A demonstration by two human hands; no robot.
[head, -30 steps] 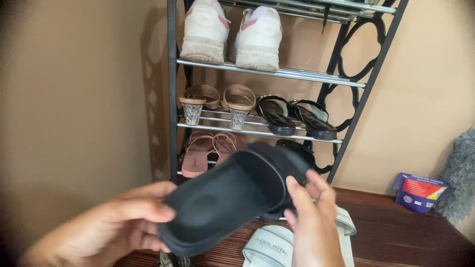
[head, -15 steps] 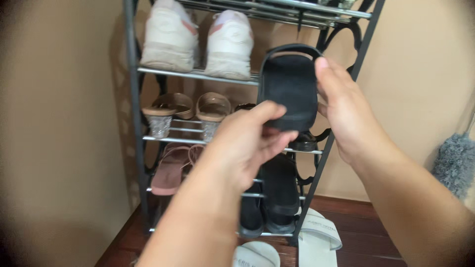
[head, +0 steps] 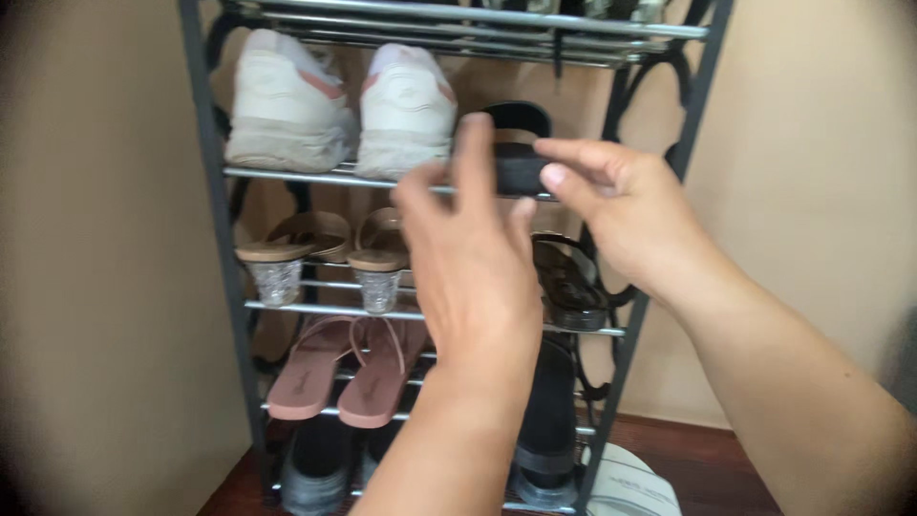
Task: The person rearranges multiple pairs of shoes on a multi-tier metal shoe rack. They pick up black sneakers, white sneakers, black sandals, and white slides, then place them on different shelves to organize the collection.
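Note:
Both my hands hold a black slide sandal (head: 517,162) level on a shelf of a metal shoe rack (head: 203,182), to the right of a pair of white sneakers (head: 344,105). My left hand (head: 473,258) grips its near end with the fingers raised in front of it. From the right, my right hand (head: 621,205) pinches the sandal's edge with thumb and fingers. Most of the sandal is hidden behind my hands.
The shelf below carries tan heeled sandals (head: 320,253) and black sandals (head: 568,287). Pink flat sandals (head: 344,368) lie lower, with dark shoes (head: 549,430) beneath. A white slipper (head: 630,483) rests on the brown floor. Beige walls flank the rack.
The black sandal went from low in front of the rack up to the sneaker shelf and now lies flat there. Both hands followed it; the view moved closer.

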